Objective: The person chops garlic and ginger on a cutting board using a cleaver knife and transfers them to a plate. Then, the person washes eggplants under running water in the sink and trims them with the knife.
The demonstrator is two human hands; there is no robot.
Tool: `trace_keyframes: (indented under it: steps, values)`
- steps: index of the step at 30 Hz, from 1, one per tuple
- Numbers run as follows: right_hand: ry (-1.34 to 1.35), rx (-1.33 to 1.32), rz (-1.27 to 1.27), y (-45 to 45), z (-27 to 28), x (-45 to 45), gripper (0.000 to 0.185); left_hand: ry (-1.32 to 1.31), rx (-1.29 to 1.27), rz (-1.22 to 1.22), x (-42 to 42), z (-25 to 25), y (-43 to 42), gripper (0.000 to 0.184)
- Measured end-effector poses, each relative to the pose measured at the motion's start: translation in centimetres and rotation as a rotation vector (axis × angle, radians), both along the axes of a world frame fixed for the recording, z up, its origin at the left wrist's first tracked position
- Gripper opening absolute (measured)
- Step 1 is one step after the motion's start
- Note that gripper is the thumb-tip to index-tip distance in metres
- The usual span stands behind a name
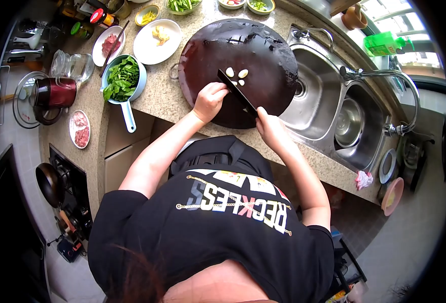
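A large round dark cutting board [203, 60] lies on the counter before me. My right hand [269, 129] is closed round the handle of a dark-bladed knife [238, 95], which slants across the near part of the board. My left hand [210, 102] is beside the blade on its left, fingers pinched together; what they hold, if anything, is too small to make out. Just beyond the blade lie several peeled garlic cloves [243, 73], pale and of different sizes.
To the right is a double steel sink [311, 108] with a metal bowl [349, 123] in it. Left of the board stand a white plate [144, 50] with yellowish pieces, a blue pan [142, 83] of green leaves and a plate of meat [81, 136]. A stove [76, 177] is at far left.
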State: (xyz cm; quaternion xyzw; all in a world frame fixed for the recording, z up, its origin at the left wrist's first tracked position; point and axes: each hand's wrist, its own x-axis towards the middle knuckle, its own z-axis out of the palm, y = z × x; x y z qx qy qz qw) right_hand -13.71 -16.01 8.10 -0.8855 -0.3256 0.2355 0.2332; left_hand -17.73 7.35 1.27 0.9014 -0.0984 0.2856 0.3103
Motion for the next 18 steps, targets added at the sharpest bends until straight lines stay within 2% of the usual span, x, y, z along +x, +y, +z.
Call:
trace_keyframes:
  steps: [5, 11, 13, 15, 18]
  values:
    - [-0.043, 0.091, -0.144, -0.3, 1.2, 0.5, 0.014, 0.012, -0.046, -0.073, 0.4, 0.5, -0.1, 0.018]
    - [0.024, 0.061, -0.077, -2.3, 2.4, 0.4, 0.014, 0.003, -0.242, 0.273, 1.7, 2.0, 2.6, 0.011]
    - [0.028, 0.086, 0.033, -3.1, 2.4, 0.1, 0.015, 0.082, -0.236, 0.23, 2.5, 2.3, 4.2, 0.014]
    - [0.057, 0.043, 0.06, -3.4, 2.6, 0.0, 0.015, 0.197, -0.22, 0.039, 3.6, 2.6, 5.2, 0.017]
    - [0.069, 0.002, 0.095, -3.6, 2.4, 0.1, 0.014, 0.313, -0.009, -0.202, 5.5, 2.9, 5.3, 0.023]
